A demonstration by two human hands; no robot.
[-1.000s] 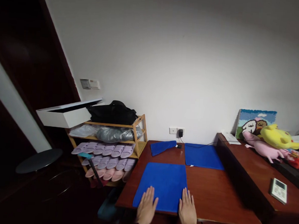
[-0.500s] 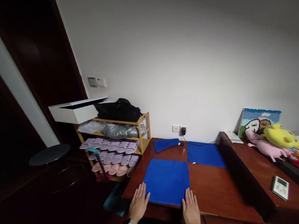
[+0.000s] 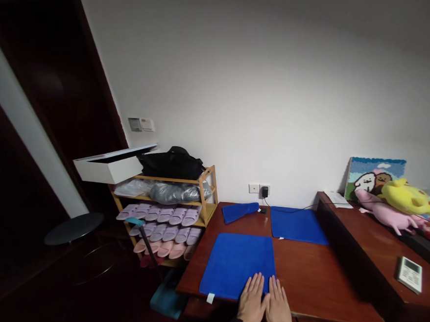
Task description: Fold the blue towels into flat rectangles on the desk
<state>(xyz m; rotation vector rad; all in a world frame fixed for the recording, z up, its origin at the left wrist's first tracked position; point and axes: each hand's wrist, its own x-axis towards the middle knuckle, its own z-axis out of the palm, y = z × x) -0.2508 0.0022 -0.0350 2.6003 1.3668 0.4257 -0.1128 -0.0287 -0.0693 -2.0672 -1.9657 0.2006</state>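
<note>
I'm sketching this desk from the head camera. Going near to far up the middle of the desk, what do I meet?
Left hand and right hand side by side, flat on the near blue cloth → flat blue cloth farther back → rolled blue cloth → wall socket with plug.

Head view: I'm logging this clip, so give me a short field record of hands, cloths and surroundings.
left hand: flat, on near right corner of near cloth
right hand: flat, beside the left, at the cloth's right edge
far cloth: spread flat by the wall
folded cloth: left of far cloth
table: dark red wood
rack: slippers, left of table
</note>
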